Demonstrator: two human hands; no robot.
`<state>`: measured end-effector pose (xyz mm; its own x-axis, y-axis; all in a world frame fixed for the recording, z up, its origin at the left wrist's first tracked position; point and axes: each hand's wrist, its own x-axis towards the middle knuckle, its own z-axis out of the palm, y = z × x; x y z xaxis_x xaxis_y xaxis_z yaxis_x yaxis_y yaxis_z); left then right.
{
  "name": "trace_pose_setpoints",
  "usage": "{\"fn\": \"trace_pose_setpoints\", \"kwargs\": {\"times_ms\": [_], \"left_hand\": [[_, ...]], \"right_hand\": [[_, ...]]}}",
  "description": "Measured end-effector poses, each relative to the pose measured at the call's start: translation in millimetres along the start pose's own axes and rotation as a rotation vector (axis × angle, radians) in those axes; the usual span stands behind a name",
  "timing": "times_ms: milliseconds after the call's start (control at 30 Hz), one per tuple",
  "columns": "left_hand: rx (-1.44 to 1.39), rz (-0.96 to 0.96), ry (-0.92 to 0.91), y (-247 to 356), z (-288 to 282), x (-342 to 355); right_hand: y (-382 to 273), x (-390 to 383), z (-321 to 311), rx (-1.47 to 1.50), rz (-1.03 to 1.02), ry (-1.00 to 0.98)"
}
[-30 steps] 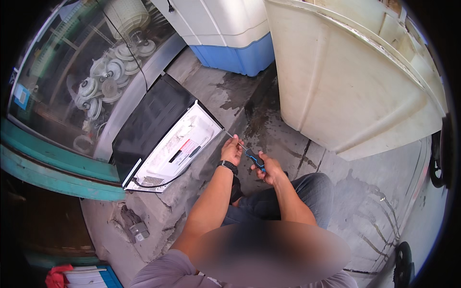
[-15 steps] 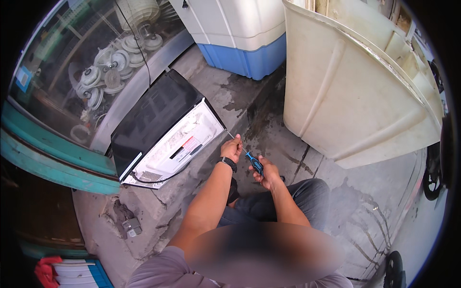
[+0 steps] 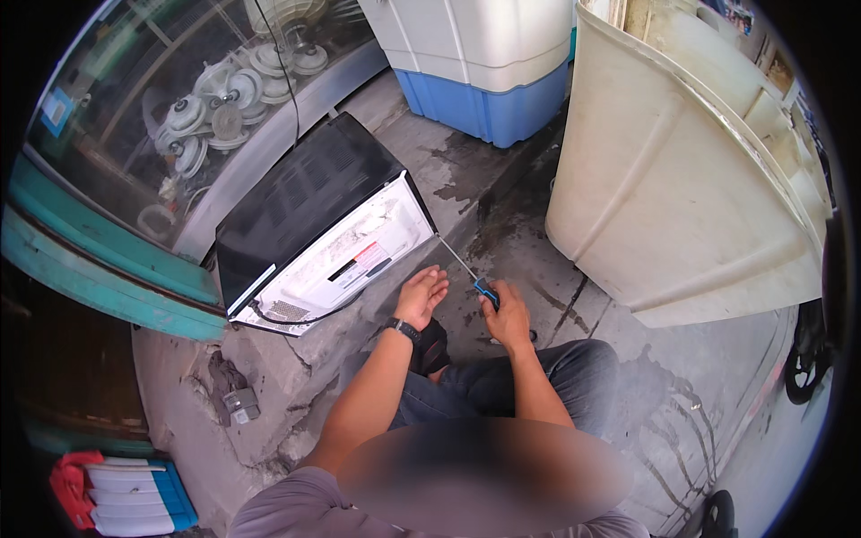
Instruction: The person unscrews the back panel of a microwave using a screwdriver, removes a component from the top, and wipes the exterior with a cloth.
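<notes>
A black boxy appliance (image 3: 305, 197), like a microwave oven, lies beside the shop front with its white back panel (image 3: 341, 251) toward me, a black cord attached. My right hand (image 3: 507, 314) grips a blue-and-black screwdriver (image 3: 484, 291) by its handle; the long shaft reaches the panel's right edge, near a corner. Just left of the shaft is my left hand (image 3: 421, 296), empty, palm partly turned up, fingers loosely bent and apart, with a dark watch on the wrist.
A glass case (image 3: 134, 108) holding white parts rests on a teal frame (image 3: 108, 296). A white-and-blue plastic tub (image 3: 475, 99) and a large cream panel (image 3: 673, 197) stand beyond. A dark cloth (image 3: 224, 377) lies on cracked pavement; a blue-and-white plastic item (image 3: 134, 498) is lower left.
My left hand has let go of the screwdriver shaft and dropped slightly down and left. My right hand still holds the handle. The view has shifted, so the scene appears slightly displaced.
</notes>
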<state>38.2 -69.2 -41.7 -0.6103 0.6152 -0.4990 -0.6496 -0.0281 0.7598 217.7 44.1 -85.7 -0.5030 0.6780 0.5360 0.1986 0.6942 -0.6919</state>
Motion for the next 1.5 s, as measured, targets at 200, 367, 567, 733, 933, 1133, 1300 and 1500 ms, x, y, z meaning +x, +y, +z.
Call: {"fn": "trace_pose_setpoints", "kwargs": {"times_ms": [200,367,567,733,933,1133,1300,1500], "left_hand": [[0.145,0.434,0.337,27,-155,-120],[-0.103,0.744,0.684,98,-258,-119],[-0.169,0.452,0.631,148,-339,-73],[-0.253,0.373,0.388,146,-352,-50],[-0.385,0.286,0.294,153,-359,-43],[-0.471,0.317,0.096,152,-325,-42],[-0.582,0.387,0.089,159,-339,-43],[-0.581,0.439,0.348,107,-244,-67]], "right_hand": [[-13,18,-8,1.041,1.249,-0.464],[5,5,4,0.478,0.599,-0.29],[-10,25,-5,0.881,1.007,-0.429],[-5,32,-13,0.98,1.222,-0.489],[-10,13,-24,0.403,0.735,-0.577],[-141,57,-7,1.043,0.795,-0.227],[-202,139,74,0.878,0.535,-0.131],[-179,176,105,0.551,0.378,-0.203]]}}
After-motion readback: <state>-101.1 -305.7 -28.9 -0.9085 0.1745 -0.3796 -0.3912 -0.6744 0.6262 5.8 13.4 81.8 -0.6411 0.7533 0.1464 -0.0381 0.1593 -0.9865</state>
